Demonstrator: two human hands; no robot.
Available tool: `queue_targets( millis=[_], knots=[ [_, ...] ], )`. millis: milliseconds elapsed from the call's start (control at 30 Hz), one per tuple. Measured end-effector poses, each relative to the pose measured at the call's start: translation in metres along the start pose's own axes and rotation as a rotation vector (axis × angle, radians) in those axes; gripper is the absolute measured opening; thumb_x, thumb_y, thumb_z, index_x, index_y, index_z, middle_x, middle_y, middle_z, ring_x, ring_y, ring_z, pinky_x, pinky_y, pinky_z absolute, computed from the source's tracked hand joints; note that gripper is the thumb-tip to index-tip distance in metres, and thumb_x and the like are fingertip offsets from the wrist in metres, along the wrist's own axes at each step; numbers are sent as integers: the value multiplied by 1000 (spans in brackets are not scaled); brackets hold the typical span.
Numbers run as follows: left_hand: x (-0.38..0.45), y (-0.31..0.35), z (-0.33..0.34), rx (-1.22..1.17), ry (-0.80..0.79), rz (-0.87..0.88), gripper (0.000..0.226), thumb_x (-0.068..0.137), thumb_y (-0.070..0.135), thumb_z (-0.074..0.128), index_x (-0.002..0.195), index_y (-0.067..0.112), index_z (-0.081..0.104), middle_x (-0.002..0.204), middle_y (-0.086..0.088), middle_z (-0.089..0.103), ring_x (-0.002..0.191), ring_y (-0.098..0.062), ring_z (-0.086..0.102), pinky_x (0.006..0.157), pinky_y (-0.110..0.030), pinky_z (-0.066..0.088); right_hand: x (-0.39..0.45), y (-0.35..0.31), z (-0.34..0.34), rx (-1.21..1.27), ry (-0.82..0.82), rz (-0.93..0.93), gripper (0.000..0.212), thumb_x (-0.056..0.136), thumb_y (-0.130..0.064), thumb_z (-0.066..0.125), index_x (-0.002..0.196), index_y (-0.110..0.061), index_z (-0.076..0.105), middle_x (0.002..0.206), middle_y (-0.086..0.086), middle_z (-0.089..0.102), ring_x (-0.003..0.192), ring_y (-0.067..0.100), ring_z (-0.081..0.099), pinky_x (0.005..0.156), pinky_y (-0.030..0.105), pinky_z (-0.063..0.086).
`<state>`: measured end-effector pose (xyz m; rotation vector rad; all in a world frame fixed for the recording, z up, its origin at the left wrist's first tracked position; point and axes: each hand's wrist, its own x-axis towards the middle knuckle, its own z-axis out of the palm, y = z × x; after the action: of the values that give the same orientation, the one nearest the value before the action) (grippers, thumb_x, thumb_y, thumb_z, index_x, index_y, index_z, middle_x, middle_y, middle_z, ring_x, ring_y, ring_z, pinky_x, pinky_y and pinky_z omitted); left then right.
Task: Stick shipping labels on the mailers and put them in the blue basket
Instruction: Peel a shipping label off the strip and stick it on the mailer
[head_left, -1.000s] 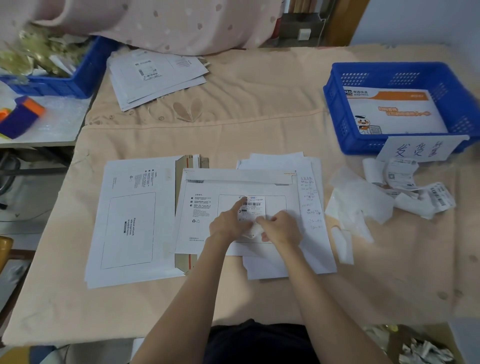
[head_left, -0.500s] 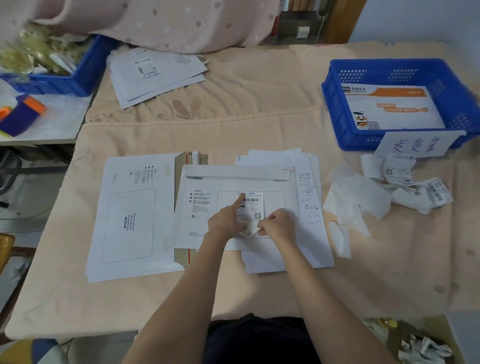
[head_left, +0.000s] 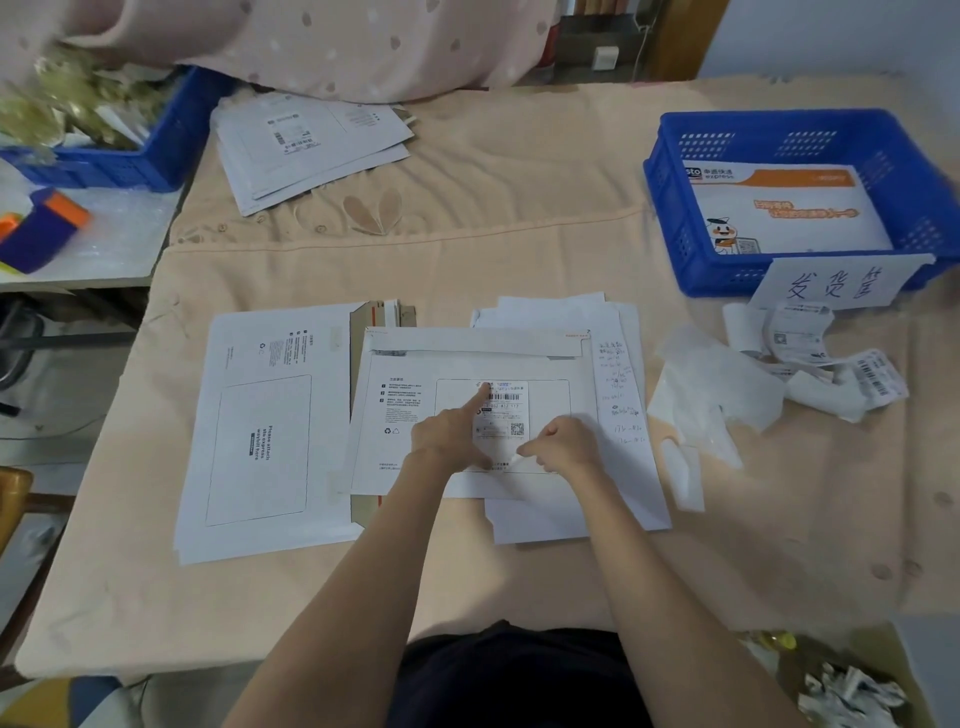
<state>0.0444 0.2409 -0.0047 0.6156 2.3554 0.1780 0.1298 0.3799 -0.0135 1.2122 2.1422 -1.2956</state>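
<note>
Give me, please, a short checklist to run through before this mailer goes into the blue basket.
1. Shipping label inside the mailer's printed frame: ok.
2. Label pressed flat: not ok; left hand presses its top with one finger.
3. Backing fully peeled: cannot tell; right hand pinches something white at the label's lower edge.
4. Mailer flap sealed: cannot tell.
5. Blue basket has room: ok; one mailer inside.
</note>
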Motion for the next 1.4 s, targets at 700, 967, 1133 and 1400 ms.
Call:
queue_targets(
  millis=[700,967,1133,1400],
  knots=[
    [2,-7,0,-129,-73,32,119,70,16,79,150,43,-6,91,-5,65,89,-27,64,73,-37,51,-4,-7,-8,-330,-101,-84,31,70,-3,75,90,-10,53,89,5,59,87,24,58,75,34,50],
    [8,-11,-1,-152,-107,26,127,67,6,79,147,46,-11,92,-11,66,89,-30,63,82,-44,55,-7,-12,0,-375,0,-311,110,66,-13,84,150,-36,16,148,-9,36,118,22,52,88,36,49],
    [7,-5,-4,-128,-117,-6,124,70,5,77,147,45,-11,97,-12,64,93,-31,61,81,-41,53,2,-11,-4,-392,-122,-267,120,65,-15,86,153,-36,8,156,-13,27,137,18,38,103,35,41],
    [-5,16,-4,-469,319,-3,66,83,2,52,142,27,36,84,-4,53,76,-24,51,65,-33,43,8,-9,-13,235,250,-210,60,78,0,63,133,-20,51,95,0,50,80,13,54,66,21,45]
  ],
)
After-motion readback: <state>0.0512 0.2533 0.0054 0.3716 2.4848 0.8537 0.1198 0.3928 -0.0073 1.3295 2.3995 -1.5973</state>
